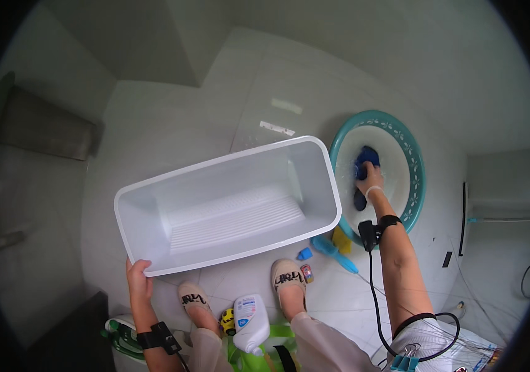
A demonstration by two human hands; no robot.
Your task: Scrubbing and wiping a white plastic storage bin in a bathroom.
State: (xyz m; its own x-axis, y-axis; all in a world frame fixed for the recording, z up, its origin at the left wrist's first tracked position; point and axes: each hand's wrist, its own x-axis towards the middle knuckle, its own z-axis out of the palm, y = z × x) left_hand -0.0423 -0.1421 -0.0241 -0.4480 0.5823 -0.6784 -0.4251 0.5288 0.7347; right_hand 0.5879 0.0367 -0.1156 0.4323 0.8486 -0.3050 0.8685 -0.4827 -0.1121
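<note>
My left hand (139, 278) has its fingers wrapped over the near-left corner of a large white rectangular tub (227, 255). The tub lies in front of me, slightly aslant, and ribbed washboard ridges line its inside. To its right stands a round teal-rimmed basin (415, 162) holding cloudy, whitish water. Inside the basin, my right hand (370, 179) closes around a dark blue item (368, 155), perhaps a slipper, partly covered by the fingers. Another dark piece shows below that hand; I cannot tell whether both belong to one thing.
Near my feet lie a white detergent bottle (252, 319), a yellow toy car (227, 322), a blue block (304, 253) and a small can-shaped thing (307, 273). A blue long-handled tool (337, 255) and something yellow (341, 240) lie beside the basin. A cable hangs from my right forearm.
</note>
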